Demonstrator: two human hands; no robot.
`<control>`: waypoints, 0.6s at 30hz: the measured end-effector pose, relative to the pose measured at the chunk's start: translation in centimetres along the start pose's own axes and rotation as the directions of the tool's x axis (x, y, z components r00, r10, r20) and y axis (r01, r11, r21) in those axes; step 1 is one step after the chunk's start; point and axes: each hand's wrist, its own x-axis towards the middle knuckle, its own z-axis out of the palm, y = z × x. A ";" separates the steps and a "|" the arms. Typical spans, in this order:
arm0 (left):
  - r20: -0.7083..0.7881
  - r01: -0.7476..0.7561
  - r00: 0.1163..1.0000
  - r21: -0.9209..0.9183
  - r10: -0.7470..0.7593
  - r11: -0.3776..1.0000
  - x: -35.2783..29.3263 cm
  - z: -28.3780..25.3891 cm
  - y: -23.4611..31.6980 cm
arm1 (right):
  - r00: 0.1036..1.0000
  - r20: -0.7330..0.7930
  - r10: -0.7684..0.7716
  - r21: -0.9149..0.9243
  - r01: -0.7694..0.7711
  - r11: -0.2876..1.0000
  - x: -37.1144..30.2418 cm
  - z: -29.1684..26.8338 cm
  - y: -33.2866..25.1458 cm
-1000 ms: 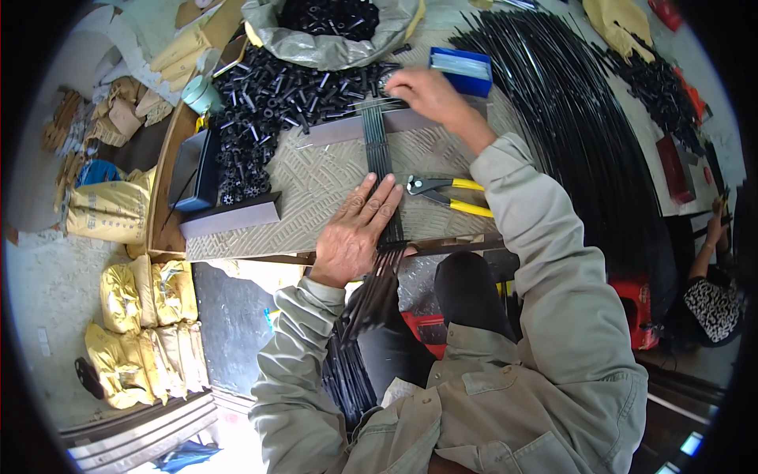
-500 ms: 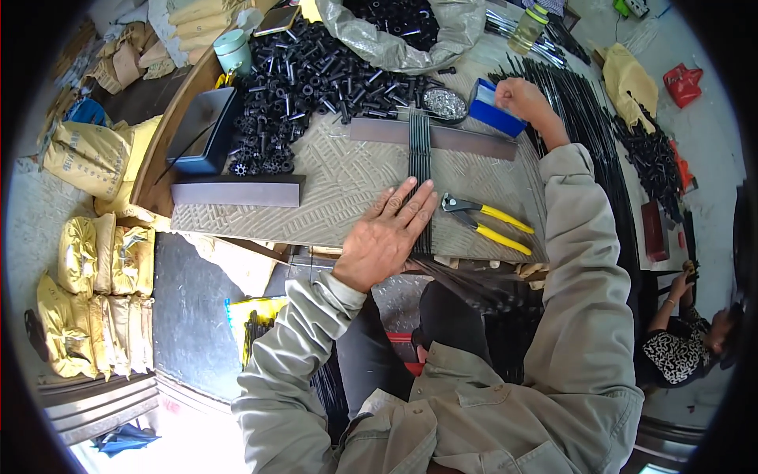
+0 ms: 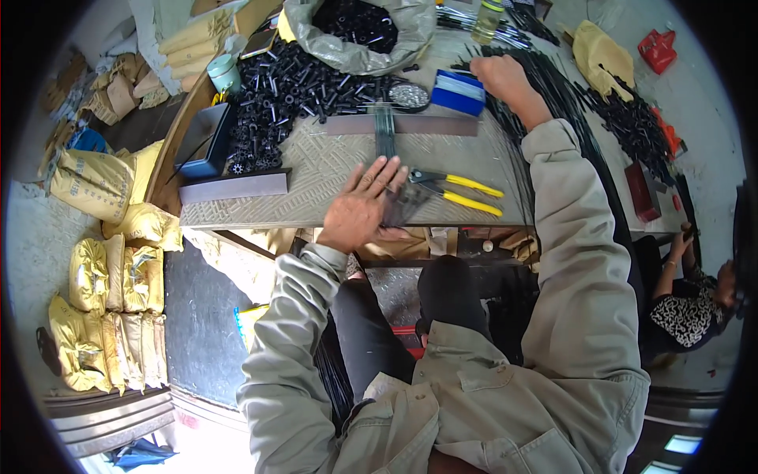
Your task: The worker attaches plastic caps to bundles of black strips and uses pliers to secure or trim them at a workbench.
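Note:
My left hand lies at the table's near edge with its fingers stretched out, against a bundle of thin dark rods. The bundle's near part is smeared by motion beside the fingers. Across a long flat metal bar runs the bundle's far end. My right hand is curled at the far right, over the edge of a big pile of long black rods; its fingertips are hard to see. Just left of it stands a blue box. Yellow-handled pincers lie right of my left hand.
Black bolt-like parts heap at the back left, below a sack of black pieces. A dark bin, a second metal bar and a dish of small shiny pieces stand around. A person is at far right.
The view has shifted, so the table sits further left. My right hand has moved from above the blue box to the black rods at its right. The bundle's near ends no longer fan over my lap.

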 end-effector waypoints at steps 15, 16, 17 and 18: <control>-0.021 0.060 0.943 -0.971 -0.331 0.232 2.0 -10.7 5.2 | 0.996 0.013 0.093 0.999 -0.016 0.042 -9.2 -14.2 -6.3; -0.019 0.064 0.943 -0.969 -0.332 0.237 2.1 -10.8 5.2 | 0.996 0.028 0.088 0.999 -0.030 0.016 -9.2 -14.4 -6.4; -0.005 0.081 0.943 -0.967 -0.334 0.242 2.0 -10.9 5.2 | 0.996 0.045 0.082 0.999 -0.044 -0.010 -9.3 -14.6 -6.6; 0.009 0.097 0.942 -0.964 -0.336 0.246 2.0 -11.0 5.2 | 0.995 0.063 0.075 0.998 -0.060 -0.034 -9.5 -14.9 -6.8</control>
